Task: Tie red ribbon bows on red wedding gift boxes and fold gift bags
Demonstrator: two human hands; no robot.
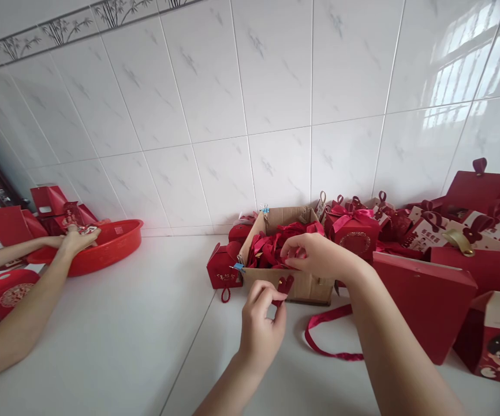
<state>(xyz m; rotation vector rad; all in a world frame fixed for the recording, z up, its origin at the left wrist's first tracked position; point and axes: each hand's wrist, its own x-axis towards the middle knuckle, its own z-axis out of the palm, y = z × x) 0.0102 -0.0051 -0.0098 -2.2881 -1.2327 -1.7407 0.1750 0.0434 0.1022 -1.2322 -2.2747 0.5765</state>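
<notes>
An open cardboard box [306,286] full of dark red pieces stands against the tiled wall, with blue clips on its edge. In front of it, my left hand [262,318] pinches a small dark red piece [284,286] between thumb and fingertips. My right hand [313,252] is over the box's front rim, its fingers curled at the red pieces; whether it grips one is too hidden to tell. A red ribbon loop [319,346] lies on the white surface below the box.
Red gift boxes [423,300] crowd the right side, and a small red box [221,268] touches the cardboard box's left. At the far left, another person's hands [74,240] hold something over a red basin [111,248], among more red boxes.
</notes>
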